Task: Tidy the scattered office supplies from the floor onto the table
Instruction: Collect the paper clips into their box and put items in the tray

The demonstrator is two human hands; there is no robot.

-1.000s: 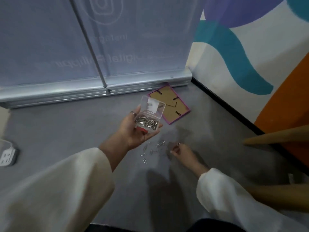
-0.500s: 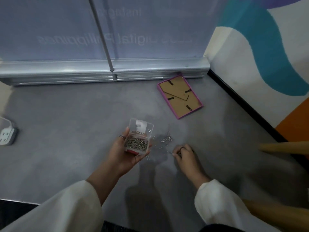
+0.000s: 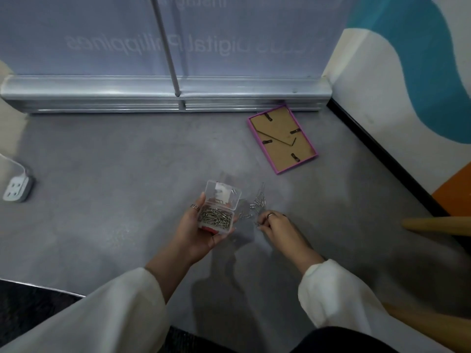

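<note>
- So, you are partway through gathering: your left hand (image 3: 196, 231) has its grip wrapped round the small clear plastic box (image 3: 219, 208), lid hinged open, and a good heap of silver paper clips already lies inside it.
- Your right hand (image 3: 276, 225) is down at the grey floor (image 3: 114, 179), fingers (image 3: 263, 220) curled in a pinching grip on what looks like one or more loose clips; the exact number is too small to tell.
- A small scatter of loose silver paper clips (image 3: 258, 201) is on the floor just beside the box and just ahead of your right hand, so this part is not finished.
- The pink-rimmed picture frame with a brown cardboard back (image 3: 281, 138) lies face down near the silver banner base (image 3: 165, 95), well apart from both hands and untouched.
- No worktop shows in this view, so nothing can be counted as delivered; by my judgement every item has yet to make the trip up.
- What is left, as I read it: clear the last clips into the box, close the lid, collect the frame, then carry all of it to the worktop.
- The white power strip (image 3: 16, 191) at the left edge looks like a fixture, not something to tidy.
</note>
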